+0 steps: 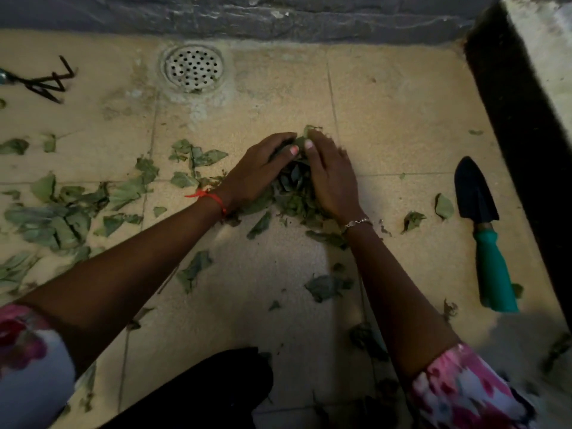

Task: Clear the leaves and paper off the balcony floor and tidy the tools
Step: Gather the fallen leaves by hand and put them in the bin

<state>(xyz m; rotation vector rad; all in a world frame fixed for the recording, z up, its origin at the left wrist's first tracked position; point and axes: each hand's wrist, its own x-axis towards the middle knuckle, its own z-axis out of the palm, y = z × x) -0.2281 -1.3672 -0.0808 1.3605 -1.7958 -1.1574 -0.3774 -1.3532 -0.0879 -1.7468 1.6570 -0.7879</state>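
Note:
A small heap of green leaves (292, 193) lies on the tan tiled floor (396, 125) mid-frame. My left hand (258, 171) and my right hand (332, 174) cup the heap from either side, thumbs nearly meeting over it, fingers curved round the leaves. More torn leaves (58, 218) are scattered over the floor to the left, and a few lie below and right of the heap. A hand trowel (483, 230) with a black blade and teal handle lies at the right. A dark hand rake (46, 82) lies at the far left. No paper is in sight.
A round perforated floor drain (193, 69) sits ahead near the grey wall base (278, 20). A dark raised step or threshold (520, 125) runs down the right side. My dark-clothed knee (216, 388) is at the bottom centre.

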